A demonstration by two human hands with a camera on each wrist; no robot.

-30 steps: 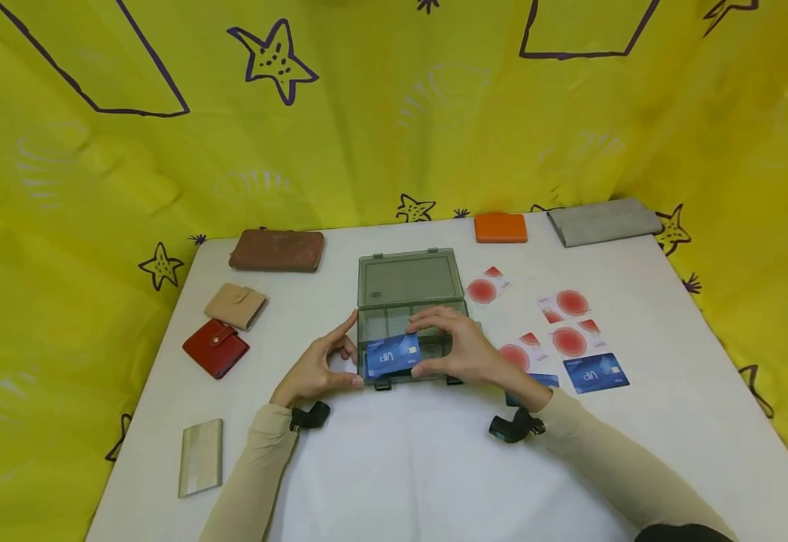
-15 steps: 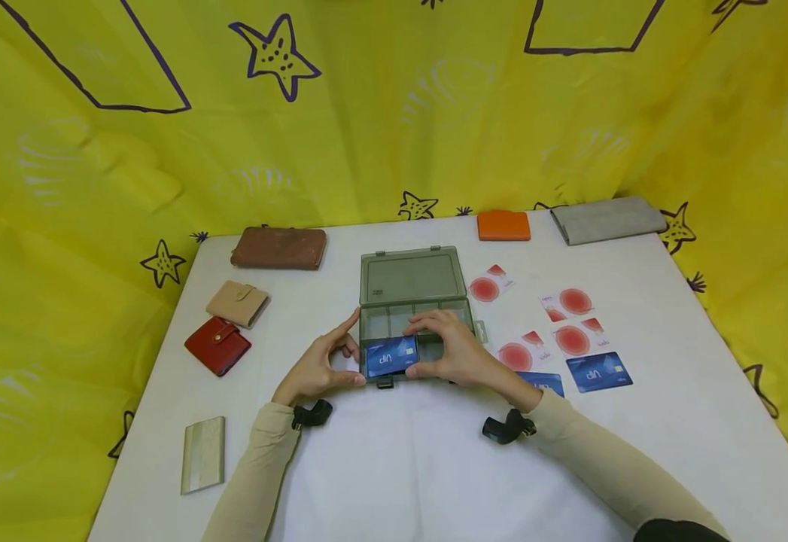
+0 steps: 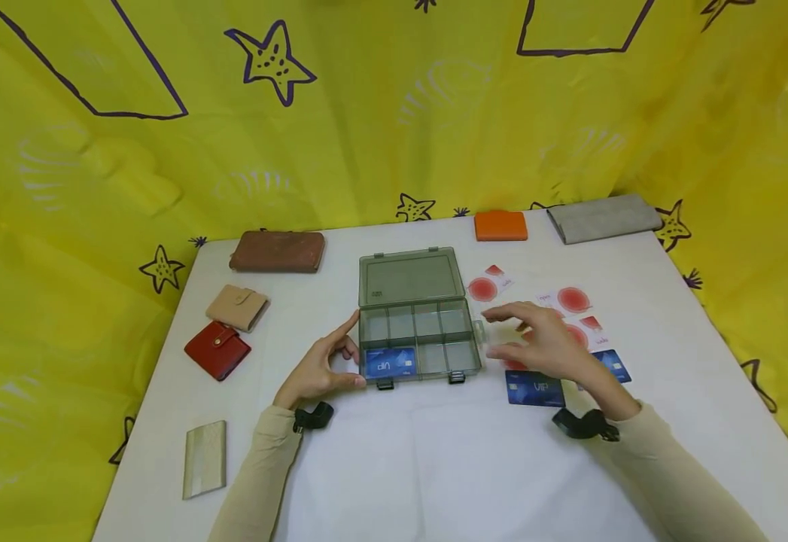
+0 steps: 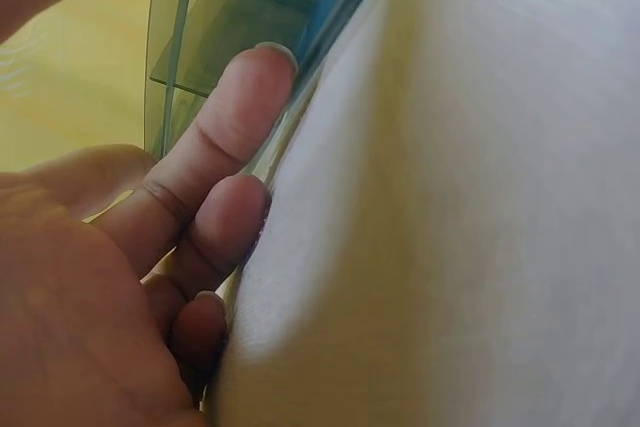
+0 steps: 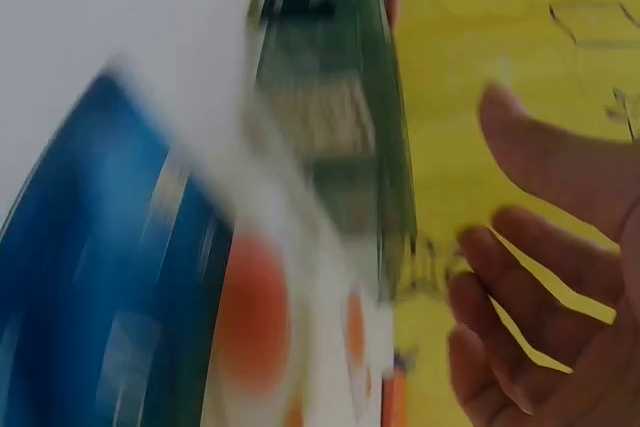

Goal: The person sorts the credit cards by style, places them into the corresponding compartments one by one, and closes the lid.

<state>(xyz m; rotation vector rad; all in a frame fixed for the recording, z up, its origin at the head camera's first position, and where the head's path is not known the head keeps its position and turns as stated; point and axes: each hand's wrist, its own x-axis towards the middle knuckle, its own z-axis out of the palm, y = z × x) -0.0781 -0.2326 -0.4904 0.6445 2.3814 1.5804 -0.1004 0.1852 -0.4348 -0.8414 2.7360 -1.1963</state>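
Observation:
A translucent green compartment box (image 3: 444,361) lies with its lid (image 3: 410,278) tipped back. One blue VIP card (image 3: 390,363) lies in its front left compartment. My left hand (image 3: 319,367) rests against the box's left side, index finger and thumb extended along the edge; the left wrist view shows the other fingers loosely bent beside it. My right hand (image 3: 546,342) is right of the box, thumb and fingers apart, with nothing between them. Beneath and around it lie a blue VIP card (image 3: 536,389), another blue card (image 3: 614,364) and several white cards with red circles (image 3: 574,299), some partly hidden.
At the left are a brown wallet (image 3: 278,251), a beige wallet (image 3: 238,306), a red wallet (image 3: 217,351) and a pale gold one (image 3: 205,460). An orange wallet (image 3: 500,226) and a long grey wallet (image 3: 603,219) lie at the back right. A yellow curtain (image 3: 366,135) hangs behind.
My right hand has lowered the blue VIP card into the front left compartment, let it go and moved right over the loose cards. My left hand has stayed against the box.

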